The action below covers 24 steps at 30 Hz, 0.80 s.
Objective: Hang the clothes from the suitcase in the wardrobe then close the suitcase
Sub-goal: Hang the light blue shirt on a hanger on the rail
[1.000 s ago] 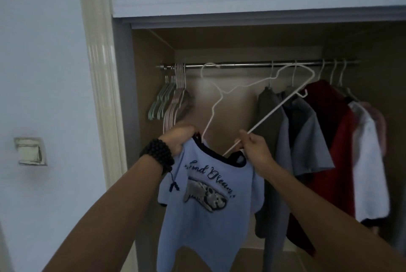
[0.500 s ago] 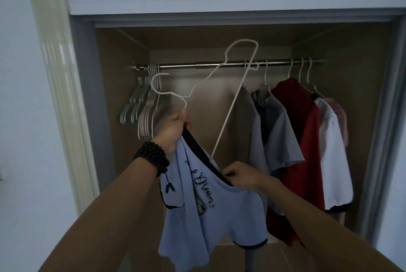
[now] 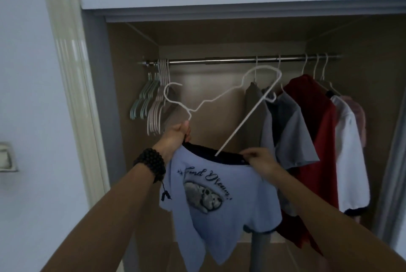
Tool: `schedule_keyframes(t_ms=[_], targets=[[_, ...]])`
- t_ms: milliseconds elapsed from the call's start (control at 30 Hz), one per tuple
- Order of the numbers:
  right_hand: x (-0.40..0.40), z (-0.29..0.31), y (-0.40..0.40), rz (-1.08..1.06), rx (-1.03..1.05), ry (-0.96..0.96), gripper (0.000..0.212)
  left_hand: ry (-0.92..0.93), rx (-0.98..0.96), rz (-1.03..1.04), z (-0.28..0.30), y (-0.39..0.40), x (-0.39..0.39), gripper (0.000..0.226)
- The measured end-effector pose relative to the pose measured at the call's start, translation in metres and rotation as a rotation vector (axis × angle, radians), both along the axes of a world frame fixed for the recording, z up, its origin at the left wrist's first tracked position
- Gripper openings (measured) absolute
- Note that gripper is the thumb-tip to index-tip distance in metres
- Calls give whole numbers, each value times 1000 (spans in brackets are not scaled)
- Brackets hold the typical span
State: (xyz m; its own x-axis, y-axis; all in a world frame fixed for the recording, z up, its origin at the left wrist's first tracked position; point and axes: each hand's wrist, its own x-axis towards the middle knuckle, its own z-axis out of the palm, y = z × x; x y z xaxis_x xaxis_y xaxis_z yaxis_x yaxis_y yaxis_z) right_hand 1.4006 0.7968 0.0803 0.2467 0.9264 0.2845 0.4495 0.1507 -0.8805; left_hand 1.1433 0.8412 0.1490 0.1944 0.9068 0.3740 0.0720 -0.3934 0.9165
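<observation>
A light blue t-shirt (image 3: pixel 211 210) with a dark collar and a printed animal hangs in front of the open wardrobe. A white wire hanger (image 3: pixel 222 96) sticks out of its neck opening, tilted, one end inside the collar. My left hand (image 3: pixel 178 133) grips the hanger near its hook together with the left side of the collar. My right hand (image 3: pixel 259 162) pinches the right side of the collar. The metal rail (image 3: pixel 219 61) runs across above. The suitcase is out of view.
Several empty hangers (image 3: pixel 153 104) bunch at the rail's left end. Hung clothes fill the right: a grey shirt (image 3: pixel 285 131), a red garment (image 3: pixel 318 140), a white shirt (image 3: pixel 351 157). The rail's middle stretch is bare. A wall switch (image 3: pixel 6 157) is at the left.
The hanger has swung lower and tilted right, its end now in the collar. My right hand rose and spread the collar, so the shirt's print faces me again.
</observation>
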Motion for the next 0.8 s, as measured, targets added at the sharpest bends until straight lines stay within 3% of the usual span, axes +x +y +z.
schedule_keyframes(t_ms=[133,333,467,567,700,800], targets=[[7,25,-4,37,85,414,16,173,25,0,-16,7,-14,41],[4,35,-13,374,42,486,31,382,88,96,-26,16,-25,49],[4,38,-19,412,7,577,35,363,80,149,-21,13,-24,46],[2,41,-25,459,12,628,19,352,42,139,-19,11,-23,41],[-4,37,-22,327,45,621,12,185,-170,-13,-6,4,-19,55],[-3,35,-22,371,-36,565,12,5,-295,-23,6,4,-12,62]])
